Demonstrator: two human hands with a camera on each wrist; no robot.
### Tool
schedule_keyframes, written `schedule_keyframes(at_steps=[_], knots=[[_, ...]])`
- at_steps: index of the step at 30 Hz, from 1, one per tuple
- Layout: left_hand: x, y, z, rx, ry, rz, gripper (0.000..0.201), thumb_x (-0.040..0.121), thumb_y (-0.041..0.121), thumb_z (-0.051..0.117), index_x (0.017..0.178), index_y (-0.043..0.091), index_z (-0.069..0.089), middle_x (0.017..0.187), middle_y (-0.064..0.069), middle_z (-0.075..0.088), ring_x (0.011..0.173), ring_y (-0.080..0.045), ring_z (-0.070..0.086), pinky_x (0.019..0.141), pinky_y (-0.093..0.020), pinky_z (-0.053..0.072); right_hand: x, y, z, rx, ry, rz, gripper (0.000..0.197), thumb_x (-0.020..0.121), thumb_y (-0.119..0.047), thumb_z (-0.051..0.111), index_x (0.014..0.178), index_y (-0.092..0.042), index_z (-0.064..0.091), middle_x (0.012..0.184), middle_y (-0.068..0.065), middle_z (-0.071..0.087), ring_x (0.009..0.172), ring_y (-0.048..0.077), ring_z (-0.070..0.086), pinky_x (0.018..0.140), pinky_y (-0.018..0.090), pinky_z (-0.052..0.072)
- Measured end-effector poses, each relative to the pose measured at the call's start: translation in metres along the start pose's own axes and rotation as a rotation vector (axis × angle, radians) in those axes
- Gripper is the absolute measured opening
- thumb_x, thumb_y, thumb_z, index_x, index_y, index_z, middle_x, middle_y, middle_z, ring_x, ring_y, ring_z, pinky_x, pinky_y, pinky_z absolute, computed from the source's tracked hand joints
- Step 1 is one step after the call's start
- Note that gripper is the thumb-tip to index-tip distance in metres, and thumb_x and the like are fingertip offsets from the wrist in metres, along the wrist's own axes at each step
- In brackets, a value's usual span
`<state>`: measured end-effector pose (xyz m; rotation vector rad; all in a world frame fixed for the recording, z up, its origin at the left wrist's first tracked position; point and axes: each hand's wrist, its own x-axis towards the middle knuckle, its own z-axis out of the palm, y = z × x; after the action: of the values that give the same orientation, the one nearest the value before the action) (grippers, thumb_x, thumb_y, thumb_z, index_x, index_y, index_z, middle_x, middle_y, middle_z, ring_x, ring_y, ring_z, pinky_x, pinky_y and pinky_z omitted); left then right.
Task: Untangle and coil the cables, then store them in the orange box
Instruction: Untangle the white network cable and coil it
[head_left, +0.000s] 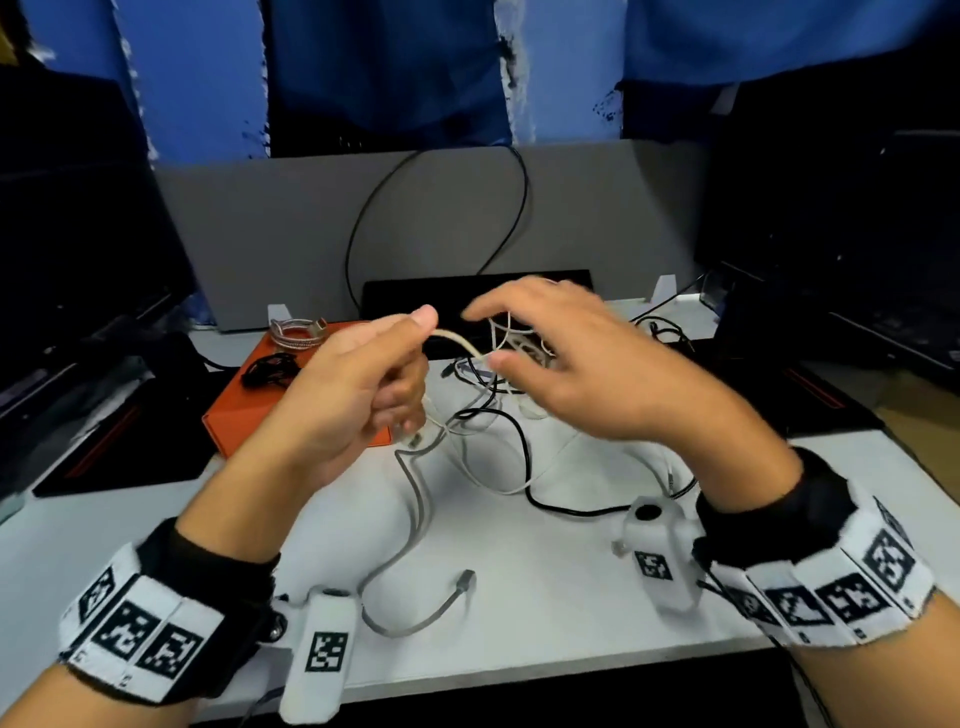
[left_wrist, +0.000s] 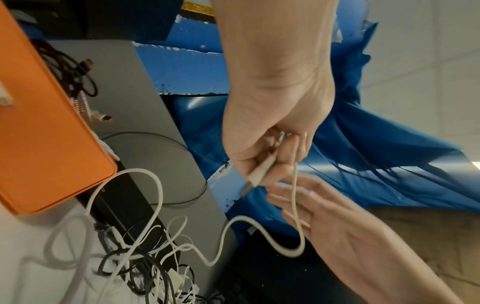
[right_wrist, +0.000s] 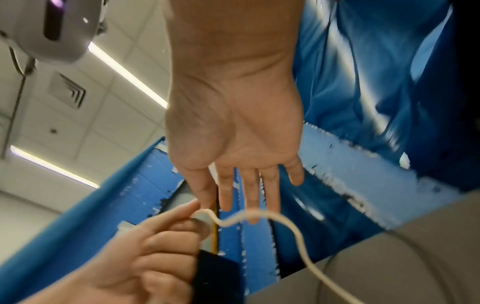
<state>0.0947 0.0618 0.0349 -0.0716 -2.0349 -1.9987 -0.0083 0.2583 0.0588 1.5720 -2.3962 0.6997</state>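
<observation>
**Freeing the white cable from the tangle**

The orange box (head_left: 291, 410) sits at the left of the worktop (head_left: 519, 597), just behind the left hand. 2 coils already rest on it: 1 silver braided coil (head_left: 297, 332) at its far edge and 1 black coil (head_left: 270, 370) nearer the middle.

The left hand (head_left: 353, 395) is raised above the worktop, fingers curled round the white cable (head_left: 460, 343) close to its plug end; the left wrist view shows the plug (left_wrist: 255, 181) poking out below the fist. From there the cable arcs right and down into the tangle (head_left: 498, 410), a knot of white and black leads lying between the 2 hands; how many leads are in it I cannot tell. 1 grey cable (head_left: 415, 519) trails loose toward the near edge.

The right hand (head_left: 587, 364) hovers over the tangle with fingers spread and straight, gripping nothing; its fingertips are just beside the cable's arc.

To do this step well, I judge the left hand should hold the plug end steady while the right takes the cable a little way along and draws it out gently, following it through each crossing rather than yanking, which would tighten the knot. Once free, loops can be wound evenly before it joins the 2 coils on the box.
</observation>
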Motion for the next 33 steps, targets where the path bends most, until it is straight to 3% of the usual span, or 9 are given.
schedule_keyframes(at_steps=[3, 7, 12, 16, 19, 21, 26, 29, 33], knots=[[-0.005, 0.006, 0.009, 0.078, -0.005, -0.010, 0.053, 0.102, 0.037, 0.050, 0.050, 0.025, 0.057, 0.047, -0.001, 0.024, 0.049, -0.020, 0.013, 0.056, -0.042, 0.012, -0.004, -0.023, 0.014, 0.233, -0.133, -0.047, 0.040, 0.106, -0.035, 0.054, 0.143, -0.034, 0.040, 0.095, -0.021, 0.062, 0.097, -0.001, 0.062, 0.093, 0.026, 0.047], [-0.010, 0.017, 0.004, -0.183, -0.042, -0.057, 0.046, 0.100, 0.041, 0.049, 0.061, 0.022, 0.038, 0.046, 0.005, 0.024, 0.042, -0.012, 0.015, 0.051, -0.033, 0.013, 0.005, -0.013, 0.017, 0.290, 0.156, -0.038, 0.022, 0.108, -0.032, 0.050, 0.123, -0.028, 0.064, 0.067, -0.010, 0.056, 0.062, 0.008, 0.054, 0.060, 0.020, 0.039], [-0.015, 0.030, -0.010, -0.518, -0.203, -0.051, 0.035, 0.102, 0.033, 0.040, 0.070, 0.022, 0.048, 0.055, 0.010, 0.019, 0.046, -0.009, 0.010, 0.048, -0.026, 0.017, 0.006, -0.001, 0.013, 0.127, 0.346, -0.013, 0.026, 0.106, -0.044, 0.049, 0.123, -0.038, 0.068, 0.061, -0.003, 0.055, 0.057, 0.014, 0.049, 0.057, 0.036, 0.042], [-0.010, 0.028, -0.014, -0.715, -0.190, 0.130, 0.030, 0.111, 0.019, 0.029, 0.100, 0.014, 0.057, 0.061, 0.010, 0.037, 0.048, -0.006, 0.032, 0.056, -0.019, 0.036, 0.003, -0.018, 0.020, -0.159, -0.056, 0.011, 0.034, 0.106, -0.055, 0.038, 0.138, -0.053, 0.052, 0.076, -0.010, 0.066, 0.073, 0.013, 0.059, 0.068, 0.033, 0.040], [-0.005, 0.025, -0.012, -0.461, 0.094, 0.265, 0.028, 0.111, 0.018, 0.031, 0.107, 0.012, 0.058, 0.071, 0.010, 0.061, 0.058, -0.004, 0.055, 0.063, -0.019, 0.050, -0.006, -0.032, 0.027, -0.291, -0.304, -0.080, 0.037, 0.107, -0.054, 0.034, 0.138, -0.046, 0.053, 0.111, -0.004, 0.073, 0.103, 0.025, 0.064, 0.074, 0.035, 0.037], [-0.002, 0.017, -0.010, -0.137, 0.172, 0.350, 0.030, 0.111, 0.019, 0.032, 0.117, 0.009, 0.059, 0.093, 0.000, 0.076, 0.079, -0.014, 0.072, 0.074, -0.025, 0.059, -0.010, -0.040, 0.029, -0.262, -0.318, -0.128, 0.034, 0.108, -0.050, 0.036, 0.129, -0.035, 0.058, 0.108, 0.000, 0.072, 0.100, 0.028, 0.063, 0.075, 0.037, 0.044], [-0.008, -0.002, -0.002, 0.594, 0.086, 0.452, 0.024, 0.107, 0.024, 0.045, 0.112, 0.024, 0.069, 0.088, 0.004, 0.078, 0.074, -0.017, 0.075, 0.066, -0.042, 0.061, -0.011, -0.038, 0.009, -0.188, -0.111, -0.160, 0.029, 0.106, -0.048, 0.043, 0.105, -0.030, 0.066, 0.091, -0.005, 0.070, 0.083, 0.024, 0.064, 0.072, 0.040, 0.049], [-0.012, 0.008, 0.001, 0.502, -0.141, 0.339, 0.038, 0.108, 0.021, 0.044, 0.082, 0.027, 0.072, 0.066, 0.001, 0.071, 0.045, -0.017, 0.053, 0.050, -0.047, 0.043, -0.008, -0.024, -0.003, 0.020, 0.156, -0.066, 0.020, 0.102, -0.048, 0.054, 0.098, -0.032, 0.066, 0.071, -0.011, 0.065, 0.063, 0.010, 0.057, 0.066, 0.039, 0.051], [-0.013, 0.013, -0.006, 0.196, -0.263, 0.157, 0.033, 0.102, 0.030, 0.051, 0.094, 0.010, 0.076, 0.052, -0.004, 0.057, 0.037, -0.011, 0.034, 0.047, -0.039, 0.030, -0.005, -0.024, 0.005, 0.191, 0.210, -0.065, 0.014, 0.103, -0.043, 0.057, 0.112, -0.037, 0.066, 0.067, -0.006, 0.065, 0.063, 0.014, 0.059, 0.063, 0.039, 0.051]])
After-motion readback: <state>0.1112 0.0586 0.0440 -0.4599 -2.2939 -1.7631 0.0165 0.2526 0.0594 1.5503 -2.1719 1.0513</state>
